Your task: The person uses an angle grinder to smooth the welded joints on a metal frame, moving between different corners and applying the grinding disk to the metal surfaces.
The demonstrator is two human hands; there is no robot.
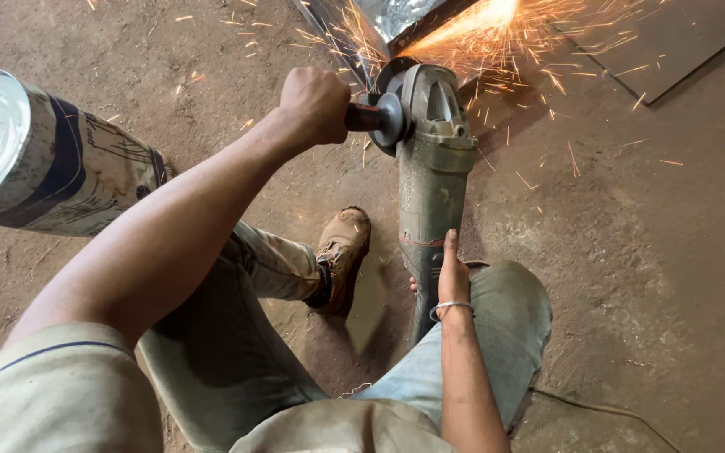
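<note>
A large grey-green angle grinder (430,168) points away from me toward a metal piece (396,21) on the ground at the top of the head view. Orange sparks (497,25) spray from where its disc meets the metal. My left hand (312,105) is closed around the grinder's black side handle. My right hand (451,273) grips the rear of the grinder's body, with a thin bracelet at the wrist. I crouch over the tool, one brown boot (341,252) planted on the dirt floor below it.
A large cylindrical drum (52,159) with dark bands lies on its side at the left. A flat dark metal sheet (673,42) lies at the top right. A thin cable (606,411) runs across the dirt floor at the lower right.
</note>
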